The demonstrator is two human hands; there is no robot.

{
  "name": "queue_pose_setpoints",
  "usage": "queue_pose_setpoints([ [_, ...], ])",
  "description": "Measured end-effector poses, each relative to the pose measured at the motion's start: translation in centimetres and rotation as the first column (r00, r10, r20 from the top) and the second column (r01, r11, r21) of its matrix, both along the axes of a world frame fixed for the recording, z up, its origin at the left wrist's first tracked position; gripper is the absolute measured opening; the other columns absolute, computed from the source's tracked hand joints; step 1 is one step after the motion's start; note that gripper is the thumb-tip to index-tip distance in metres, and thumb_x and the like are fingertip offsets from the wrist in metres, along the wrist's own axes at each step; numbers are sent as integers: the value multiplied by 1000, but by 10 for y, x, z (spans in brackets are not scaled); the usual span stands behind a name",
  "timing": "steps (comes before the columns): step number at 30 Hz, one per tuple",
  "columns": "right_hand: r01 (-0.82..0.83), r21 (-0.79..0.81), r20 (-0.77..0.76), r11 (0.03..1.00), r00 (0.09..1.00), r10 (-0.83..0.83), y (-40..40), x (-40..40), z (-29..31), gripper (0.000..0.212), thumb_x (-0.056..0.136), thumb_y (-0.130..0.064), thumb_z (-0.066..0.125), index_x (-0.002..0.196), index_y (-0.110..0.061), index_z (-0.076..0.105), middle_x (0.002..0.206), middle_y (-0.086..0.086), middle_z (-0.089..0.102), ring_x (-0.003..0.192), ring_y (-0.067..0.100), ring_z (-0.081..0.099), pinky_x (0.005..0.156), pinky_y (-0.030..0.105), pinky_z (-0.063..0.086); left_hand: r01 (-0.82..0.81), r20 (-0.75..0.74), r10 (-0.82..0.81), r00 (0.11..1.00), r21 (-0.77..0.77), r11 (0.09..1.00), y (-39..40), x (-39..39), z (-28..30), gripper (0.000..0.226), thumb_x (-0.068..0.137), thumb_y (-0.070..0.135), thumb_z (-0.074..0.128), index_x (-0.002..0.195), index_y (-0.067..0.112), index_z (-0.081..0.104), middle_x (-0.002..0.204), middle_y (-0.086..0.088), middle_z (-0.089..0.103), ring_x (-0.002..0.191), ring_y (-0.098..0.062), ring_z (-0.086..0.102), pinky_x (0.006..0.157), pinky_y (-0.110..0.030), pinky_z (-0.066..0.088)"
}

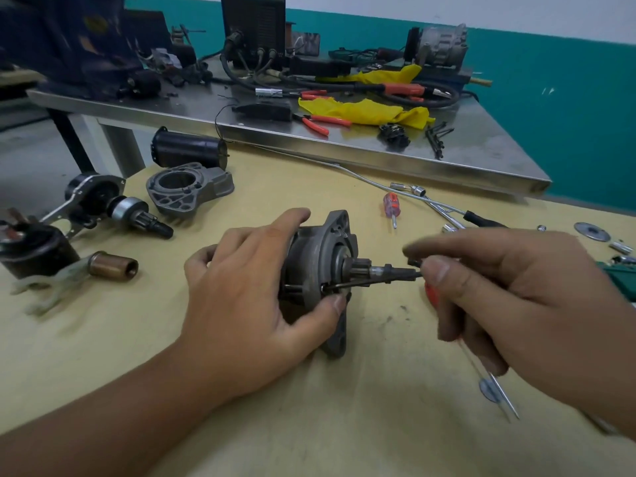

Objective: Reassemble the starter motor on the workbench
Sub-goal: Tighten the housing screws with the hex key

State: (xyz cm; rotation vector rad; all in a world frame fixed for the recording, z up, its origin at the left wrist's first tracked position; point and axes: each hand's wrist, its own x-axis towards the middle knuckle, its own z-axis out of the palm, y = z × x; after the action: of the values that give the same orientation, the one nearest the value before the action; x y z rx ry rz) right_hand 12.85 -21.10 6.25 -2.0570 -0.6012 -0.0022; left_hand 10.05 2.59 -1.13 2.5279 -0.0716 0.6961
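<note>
A grey starter motor housing with a pinion shaft pointing right stands on the yellow workbench. My left hand grips the housing from the left, thumb on its lower flange. My right hand pinches a thin dark hex key whose tip sits in a hole on the housing face. A red-handled tool and a thin metal rod show under the right hand.
Loose parts lie at the left: a second grey housing, a black motor body, a pinion assembly, a copper bushing. A small screwdriver, sockets and washers lie right. A steel table with tools stands behind.
</note>
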Motion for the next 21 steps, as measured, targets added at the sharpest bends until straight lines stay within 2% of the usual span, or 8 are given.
queue_pose_setpoints([
  [1, -20, 44, -109, 999, 994, 25, 3, 0, 2, 13, 98, -33, 59, 95, -36, 71, 52, 10, 65, 26, 19, 45, 35, 19, 38, 14, -14, -14, 1000, -19, 1000, 0, 0, 1, 85, 75, 74, 51, 151, 40, 34, 124, 22, 58, 123, -12, 47, 99, -50, 37],
  [3, -16, 42, -279, 999, 960, 27, 7, 1, 4, 21, 99, -24, 54, 90, -38, 68, 54, 13, 66, 26, 20, 42, 34, 20, 35, 38, -37, -41, 998, -83, 996, 0, 0, 1, 88, 72, 74, 53, 150, 41, 29, 129, 20, 57, 125, -14, 48, 99, -56, 44],
  [5, 18, -50, -270, 999, 962, -31, 13, 1, 5, 19, 98, -27, 55, 83, -34, 66, 54, 10, 67, 27, 16, 43, 33, 20, 33, 34, -39, -39, 998, -125, 992, 0, -1, 1, 89, 70, 74, 55, 148, 41, 28, 133, 17, 58, 124, -15, 50, 99, -58, 45],
  [8, 75, -324, 99, 943, 994, -45, 19, 0, 0, 19, 85, -44, 59, 75, -29, 65, 58, -8, 67, 46, 8, 55, 43, 17, 36, 11, -24, -15, 1000, -151, 988, -2, -1, 2, 86, 68, 76, 55, 143, 41, 30, 130, 17, 58, 122, -13, 50, 97, -52, 41],
  [11, 206, -479, 434, 854, 900, 26, 28, -4, -3, 19, 85, -44, 55, 83, -28, 65, 63, -11, 59, 63, 8, 54, 56, 29, 43, -3, -26, -1, 1000, -145, 989, -4, 1, 2, 83, 68, 77, 54, 140, 43, 32, 123, 20, 54, 119, -10, 48, 95, -50, 38],
  [16, 252, -488, 607, 835, 786, 117, 31, 5, -8, 24, 93, -42, 52, 87, -20, 61, 76, -4, 54, 64, 25, 54, 53, 37, 45, 27, 13, -26, 1000, -115, 993, -5, 0, 5, 71, 74, 71, 54, 137, 45, 36, 113, 25, 55, 111, -12, 49, 93, -57, 43],
  [19, 391, -541, 746, 745, 632, 210, 32, 8, -10, 31, 103, -37, 48, 86, -16, 63, 76, 0, 55, 58, 28, 53, 47, 35, 43, 29, 12, -28, 1000, -106, 994, -5, 0, 5, 67, 75, 71, 55, 134, 46, 36, 111, 25, 56, 109, -12, 49, 92, -56, 43],
  [21, 439, -554, 798, 707, 523, 300, 31, 9, -10, 27, 103, -31, 54, 83, -15, 62, 73, 2, 56, 62, 27, 50, 53, 31, 35, 17, 10, -16, 1000, -118, 993, -4, 1, 5, 68, 74, 71, 57, 133, 46, 36, 109, 25, 55, 109, -11, 48, 92, -54, 42],
])
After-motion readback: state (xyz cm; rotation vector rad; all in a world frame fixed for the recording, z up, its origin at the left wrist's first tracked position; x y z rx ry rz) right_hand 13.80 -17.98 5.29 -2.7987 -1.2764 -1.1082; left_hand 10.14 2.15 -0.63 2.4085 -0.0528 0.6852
